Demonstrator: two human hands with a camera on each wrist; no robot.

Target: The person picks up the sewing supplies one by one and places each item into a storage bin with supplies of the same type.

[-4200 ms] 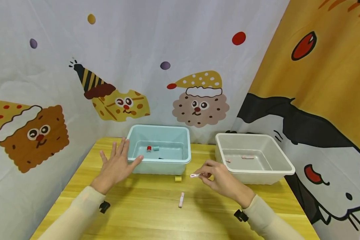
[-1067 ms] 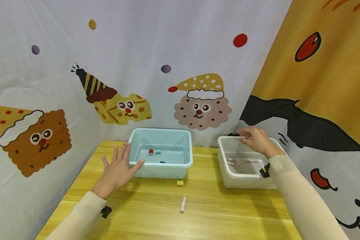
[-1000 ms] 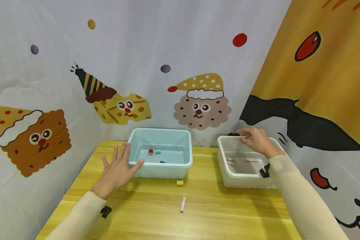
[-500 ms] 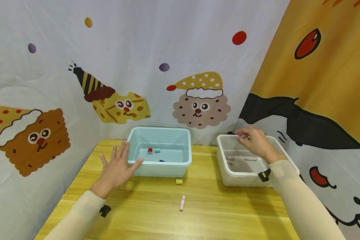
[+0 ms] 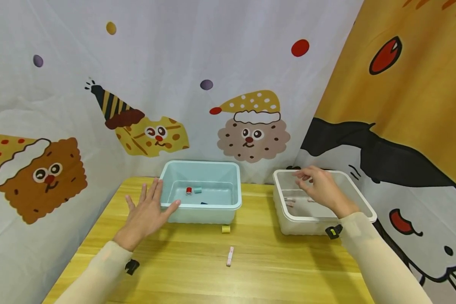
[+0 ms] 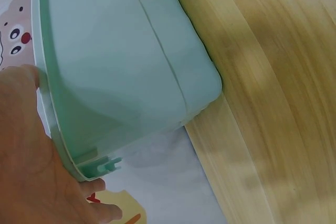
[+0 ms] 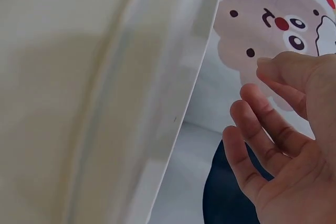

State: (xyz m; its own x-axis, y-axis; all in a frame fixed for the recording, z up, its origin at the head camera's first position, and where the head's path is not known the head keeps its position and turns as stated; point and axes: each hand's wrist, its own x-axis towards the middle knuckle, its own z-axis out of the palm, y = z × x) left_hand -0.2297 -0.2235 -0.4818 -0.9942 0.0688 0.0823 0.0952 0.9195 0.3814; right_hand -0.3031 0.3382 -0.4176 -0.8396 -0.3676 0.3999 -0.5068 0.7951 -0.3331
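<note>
My left hand (image 5: pixel 146 213) rests with spread, straight fingers on the left front corner of a light blue plastic bin (image 5: pixel 203 214); the left wrist view shows the hand at its rim. Inside lie a red thread spool (image 5: pixel 188 191), a teal spool (image 5: pixel 198 190) and a partly hidden dark blue one (image 5: pixel 204 203). My right hand (image 5: pixel 321 190) hovers over the white bin (image 5: pixel 304 226), fingers loosely bent, nothing between them in the right wrist view. Several small pink-and-white clip-like sticks (image 5: pixel 290 202) lie in that bin, partly behind the hand. Another pink-and-white stick (image 5: pixel 229 256) lies on the table.
A yellow spool (image 5: pixel 226 229) lies on the wooden table (image 5: pixel 182 270) just before the blue bin. Behind the bins hangs a printed cloth (image 5: pixel 251 50) with cartoon figures. Another orange, black and white cloth (image 5: pixel 414 105) stands at the right.
My right hand has carried a pink-and-white stick from the middle of the table to the white bin and let it go; lately its fingers have loosened and it has lowered slightly. The left hand stays put.
</note>
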